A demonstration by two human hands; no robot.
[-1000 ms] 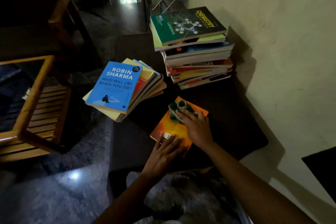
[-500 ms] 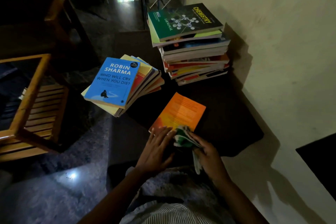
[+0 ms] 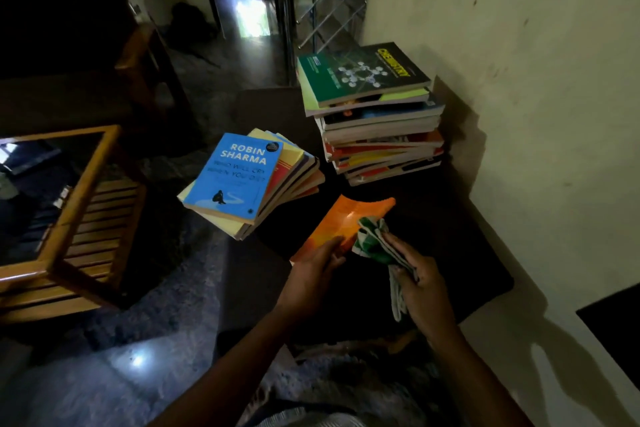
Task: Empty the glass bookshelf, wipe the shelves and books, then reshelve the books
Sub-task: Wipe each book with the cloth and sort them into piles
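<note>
The left hand [image 3: 313,274] holds the orange book [image 3: 341,225] by its near end. The right hand [image 3: 420,282] grips the cloth [image 3: 375,239] touching the book's right edge.

Bright orange book [image 3: 346,220], green-and-white cloth [image 3: 372,241], blue book [image 3: 232,180] with white lettering, dark green book [image 3: 363,74] with white molecule pattern and yellow title, near-black tabletop [image 3: 453,239], cream wall [image 3: 519,45], honey-brown wooden table [image 3: 85,184]

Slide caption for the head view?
Left hand holds a thin orange paperback book, right hand grips a crumpled green cloth, near a tall book stack.
</note>
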